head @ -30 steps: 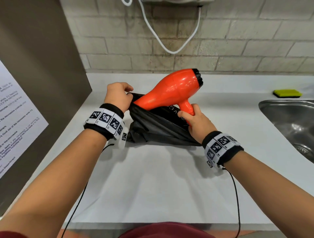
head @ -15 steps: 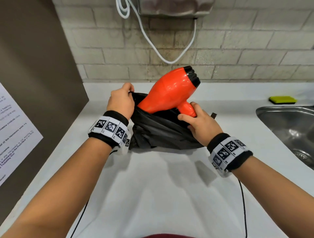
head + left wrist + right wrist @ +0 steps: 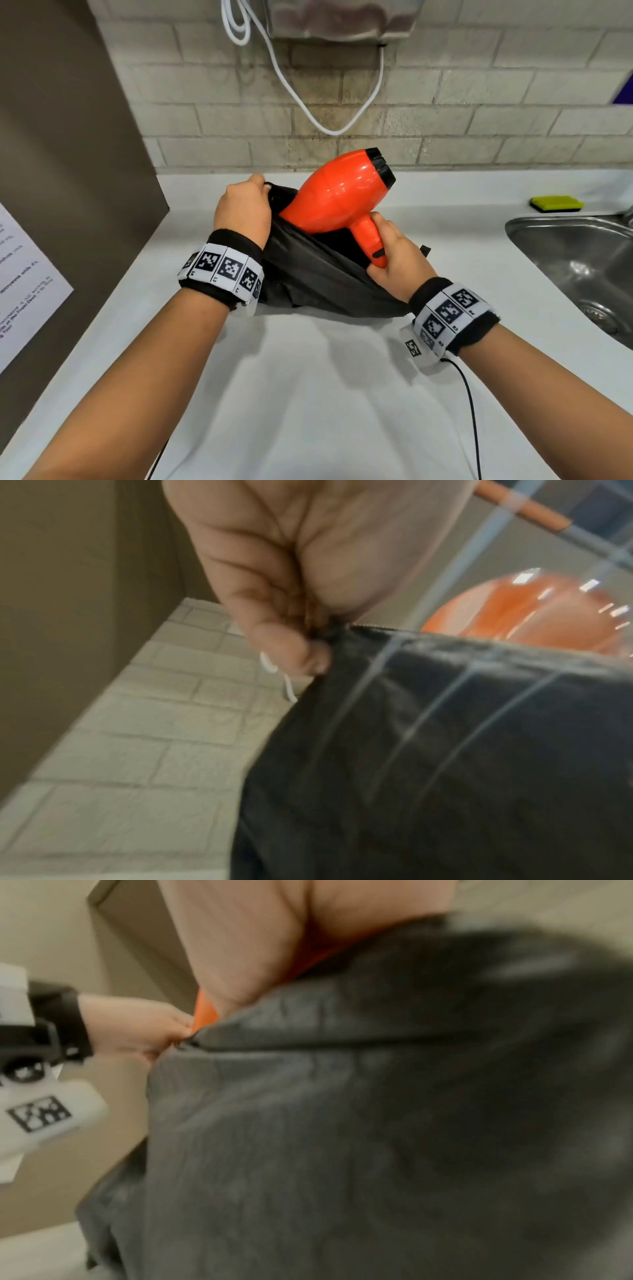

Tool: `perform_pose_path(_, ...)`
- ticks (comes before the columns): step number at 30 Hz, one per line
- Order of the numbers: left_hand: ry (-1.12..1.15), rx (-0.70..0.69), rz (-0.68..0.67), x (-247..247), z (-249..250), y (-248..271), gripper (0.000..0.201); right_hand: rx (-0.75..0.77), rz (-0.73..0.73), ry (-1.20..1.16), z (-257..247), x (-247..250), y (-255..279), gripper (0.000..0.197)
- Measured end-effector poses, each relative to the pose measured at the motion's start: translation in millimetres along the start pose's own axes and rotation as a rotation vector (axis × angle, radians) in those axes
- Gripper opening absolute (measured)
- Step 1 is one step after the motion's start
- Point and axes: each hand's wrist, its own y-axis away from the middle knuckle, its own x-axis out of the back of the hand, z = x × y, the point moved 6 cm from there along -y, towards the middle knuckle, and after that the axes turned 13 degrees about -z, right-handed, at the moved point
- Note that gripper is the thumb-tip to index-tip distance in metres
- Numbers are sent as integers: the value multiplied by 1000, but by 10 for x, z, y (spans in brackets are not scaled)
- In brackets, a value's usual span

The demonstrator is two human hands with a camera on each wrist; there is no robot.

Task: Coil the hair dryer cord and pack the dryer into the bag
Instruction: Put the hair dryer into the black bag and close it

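Note:
An orange hair dryer with a black nozzle tilts nozzle-up, its rear end down inside the open mouth of a black fabric bag on the white counter. My right hand grips the dryer's handle. My left hand pinches the bag's left rim and holds it up; the left wrist view shows the fingers pinching the bag edge, with the dryer behind. The right wrist view is blurred, filled by the bag. The dryer's cord is hidden.
A steel sink lies at the right, with a yellow-green sponge behind it. A brown panel with a printed notice stands at the left. A white cable hangs from a wall unit on the brick wall.
The dryer has tipped more upright, its nozzle rising, and its rear end has gone lower into the bag. My left hand has kept its pinch on the rim.

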Motion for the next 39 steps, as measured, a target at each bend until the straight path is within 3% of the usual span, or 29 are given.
perform_pose_path(4, 153, -74, 32, 70, 114, -8, 29, 1, -61, 155, -53, -12, -18, 84)
perform_pose_path(8, 297, -42, 2, 112, 109, -82, 32, 97, -106, 109, -114, -4, -16, 86)
perform_pose_path(12, 473, -129, -18, 154, 269, -33, 26, 28, -201, 321, -111, -105, -21, 77)
perform_pose_path(18, 667, -205, -186, 17, 333, 72, 21, -15, -148, 271, -76, -110, -29, 74)
perform_pose_path(19, 659, -260, -238, 1, 337, 97, 28, -10, -141, 253, -54, -105, -25, 75)
perform_pose_path(24, 423, -443, -596, -228, 307, 179, 112, 45, -75, 109, -39, -55, 12, 75)
perform_pose_path(27, 456, -440, -520, -245, 341, 175, 123, 84, -31, 24, -102, -48, 14, 75)
perform_pose_path(31, 444, -392, -365, -163, 341, 168, 109, 103, -72, -61, -139, -91, -22, 71)
perform_pose_path(33, 430, -376, -323, -131, 304, 159, 102, 39, -130, 78, -77, -51, -40, 63)
perform_pose_path(36, 396, -336, -253, -38, 170, 95, 99, -152, -181, 411, 222, 76, -28, 83)
perform_pose_path(39, 303, -272, -215, 17, -13, 15, 99, -206, -202, 490, 462, 209, 46, 76)
